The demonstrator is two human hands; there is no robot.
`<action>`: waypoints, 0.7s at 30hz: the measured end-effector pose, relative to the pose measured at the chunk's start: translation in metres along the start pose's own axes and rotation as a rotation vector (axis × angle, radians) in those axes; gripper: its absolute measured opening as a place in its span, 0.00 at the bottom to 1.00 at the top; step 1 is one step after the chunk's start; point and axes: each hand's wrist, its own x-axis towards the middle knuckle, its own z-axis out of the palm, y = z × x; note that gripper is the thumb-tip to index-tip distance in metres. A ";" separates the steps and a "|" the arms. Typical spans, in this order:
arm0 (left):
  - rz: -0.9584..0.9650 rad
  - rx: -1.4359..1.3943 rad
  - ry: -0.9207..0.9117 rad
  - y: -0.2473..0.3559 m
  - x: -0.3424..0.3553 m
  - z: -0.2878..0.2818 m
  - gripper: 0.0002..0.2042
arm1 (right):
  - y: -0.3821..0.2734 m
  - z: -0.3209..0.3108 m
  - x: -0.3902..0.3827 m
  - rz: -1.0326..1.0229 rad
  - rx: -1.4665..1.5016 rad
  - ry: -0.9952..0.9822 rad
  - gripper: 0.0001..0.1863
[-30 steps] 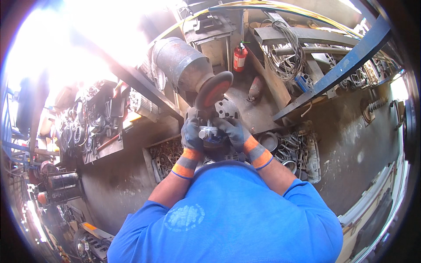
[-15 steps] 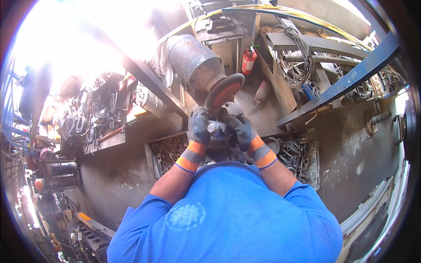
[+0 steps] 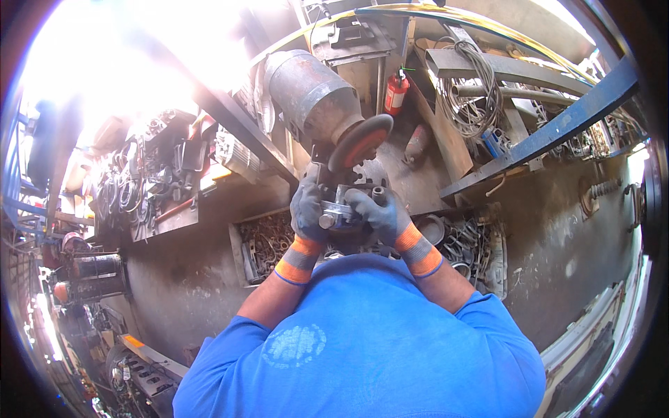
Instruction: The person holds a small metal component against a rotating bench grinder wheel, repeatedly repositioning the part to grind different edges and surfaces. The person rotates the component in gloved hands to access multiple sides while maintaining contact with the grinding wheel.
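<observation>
Both of my hands wear grey work gloves with orange cuffs. Between them sits a bright metal part [image 3: 339,211] with a round bolt-like end facing me; its exact kind I cannot make out. My left hand [image 3: 306,209] closes round its left side, and my right hand [image 3: 385,214] grips it from the right, fingers curled over the top. Just beyond the gloves is a dark round wheel [image 3: 362,143] with a reddish face, mounted on a big grey electric motor [image 3: 310,90]. A gap shows between the part and the wheel.
Under my hands stands a tray of small metal scraps [image 3: 268,244]. A red fire extinguisher [image 3: 396,94] is beyond the wheel. At right, a blue steel beam [image 3: 550,129] slants past coiled cable [image 3: 479,104]. Tools and parts crowd a bench [image 3: 164,226] at left.
My hands have drawn the metal part slightly down toward me, away from the wheel, and tilted it. More of the part shows between the gloves now.
</observation>
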 end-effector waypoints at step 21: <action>-0.110 -0.360 0.006 0.021 0.010 -0.001 0.23 | 0.007 0.004 0.001 -0.245 -0.118 0.009 0.10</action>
